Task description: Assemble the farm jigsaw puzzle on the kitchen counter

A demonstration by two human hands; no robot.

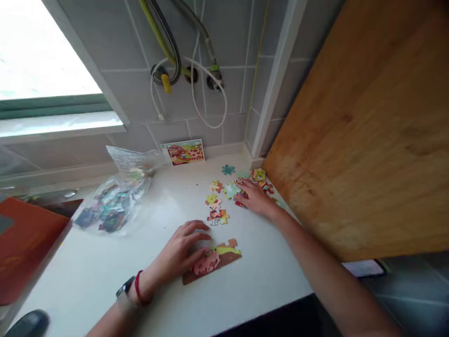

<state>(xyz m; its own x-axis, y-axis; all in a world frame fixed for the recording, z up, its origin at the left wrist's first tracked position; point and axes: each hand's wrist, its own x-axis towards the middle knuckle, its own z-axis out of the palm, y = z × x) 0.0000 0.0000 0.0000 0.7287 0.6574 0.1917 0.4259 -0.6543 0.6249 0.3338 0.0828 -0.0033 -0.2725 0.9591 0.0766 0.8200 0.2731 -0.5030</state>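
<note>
One left hand, one right hand, one joined puzzle section at the left, several partly hidden puzzle pieces around the right, one picture card beyond both, one watch, one red bracelet

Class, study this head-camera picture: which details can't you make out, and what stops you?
- Head view: part of the joined puzzle section, covered by the left hand.
- Head view: some loose pieces, covered by the right hand.
- Head view: separate pieces inside the bag, lost to blur and creased plastic.
- Head view: the dark rounded object, cut off by the bottom edge.
</note>
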